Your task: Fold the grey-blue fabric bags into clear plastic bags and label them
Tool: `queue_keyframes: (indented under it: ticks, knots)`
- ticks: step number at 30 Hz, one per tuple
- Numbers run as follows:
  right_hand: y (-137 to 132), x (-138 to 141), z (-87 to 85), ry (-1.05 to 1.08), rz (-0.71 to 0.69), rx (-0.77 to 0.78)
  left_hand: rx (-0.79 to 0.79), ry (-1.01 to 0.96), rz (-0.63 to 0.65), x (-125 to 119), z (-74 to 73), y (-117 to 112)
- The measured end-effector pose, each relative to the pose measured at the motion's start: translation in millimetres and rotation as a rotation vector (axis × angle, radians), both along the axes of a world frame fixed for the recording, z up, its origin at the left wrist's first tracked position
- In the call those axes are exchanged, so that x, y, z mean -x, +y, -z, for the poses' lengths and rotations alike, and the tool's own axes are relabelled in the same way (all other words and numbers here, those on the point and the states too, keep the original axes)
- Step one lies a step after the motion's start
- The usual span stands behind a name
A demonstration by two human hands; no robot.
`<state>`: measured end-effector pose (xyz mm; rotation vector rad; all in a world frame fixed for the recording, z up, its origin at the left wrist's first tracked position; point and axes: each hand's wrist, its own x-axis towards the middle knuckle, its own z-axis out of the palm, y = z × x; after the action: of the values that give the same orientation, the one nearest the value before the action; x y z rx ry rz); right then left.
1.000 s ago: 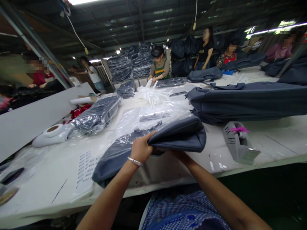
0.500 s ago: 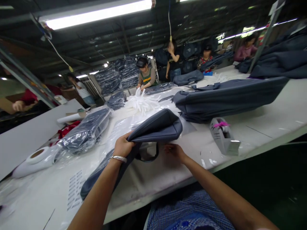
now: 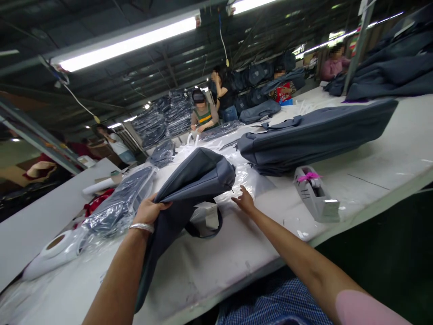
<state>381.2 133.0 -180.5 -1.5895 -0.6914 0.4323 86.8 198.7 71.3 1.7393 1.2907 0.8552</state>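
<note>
Right, through the head camera I have the left hand [image 3: 149, 211] pinching a folded edge of the dark bag [image 3: 203, 183], thumb and fingers closed round the cloth, with a bracelet [image 3: 142, 227] on its wrist. The bag rises from that hand and slants away to its right; its lower part hangs beside the left forearm, down toward the near edge of the worktop [image 3: 237, 257].

My right hand [image 3: 244, 200] holds nothing that I can make out: its fingers are spread, just short of the bag's far end and apart from it. Between the two hands, below the bag, I see a strap [image 3: 220, 222] curving in a loop, with a white tag [image 3: 212, 217] inside it.

Right of the right hand stands a tape dispenser [image 3: 316, 194] with a pink ribbon [image 3: 308, 176]; beyond it lie more bags [image 3: 314, 131]. Past the left hand, on its left, I see a plastic-wrapped bag [image 3: 120, 201], and nearer, a white roll [image 3: 56, 246]. Well beyond both hands, a co-worker [image 3: 204, 116] faces the worktop.
</note>
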Motion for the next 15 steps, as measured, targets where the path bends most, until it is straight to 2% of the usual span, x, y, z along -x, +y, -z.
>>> queue_keyframes:
  ticks: [4, 8, 12, 15]
  knots:
    - [33, -2, -8.3, 0.105, -0.057, -0.051, -0.013, -0.033, -0.056, 8, -9.2, 2]
    - [56, 0, -30.1, 0.186, -0.088, -0.229, -0.002, -0.037, -0.044, 14, -9.7, 5]
    - [59, 3, -51.7, 0.229, -0.157, -0.404, -0.006, -0.048, -0.066, 21, -2.6, 16]
    - [56, 0, -57.1, 0.269, -0.208, -0.464, -0.008, -0.070, -0.093, 25, -0.1, 20]
